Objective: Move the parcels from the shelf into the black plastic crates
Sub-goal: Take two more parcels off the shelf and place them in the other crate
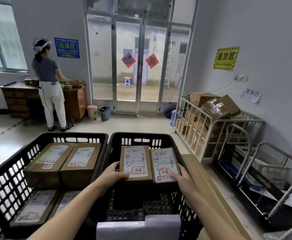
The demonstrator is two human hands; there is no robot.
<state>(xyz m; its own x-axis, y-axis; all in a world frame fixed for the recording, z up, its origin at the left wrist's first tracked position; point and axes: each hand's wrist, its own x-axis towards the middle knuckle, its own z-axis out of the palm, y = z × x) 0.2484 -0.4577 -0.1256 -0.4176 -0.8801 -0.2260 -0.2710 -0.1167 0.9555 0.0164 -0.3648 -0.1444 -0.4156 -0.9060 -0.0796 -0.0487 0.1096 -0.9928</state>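
At the far end of the right crate (138, 134), two cardboard parcels stand side by side, touching. The left hand (113, 174) grips the left parcel (135, 161) at its near-left corner, and the right hand (183, 177) grips the right parcel (165, 164) at its near-right edge. Both look stiff, boxy and fairly light, best held by their long sides.

The person's left hand (113, 172) and right hand (183, 178) were bare. Both forearms were bare too, slender and smooth, uncovered from the wrists all the way down to where they left the lower edge of the view.
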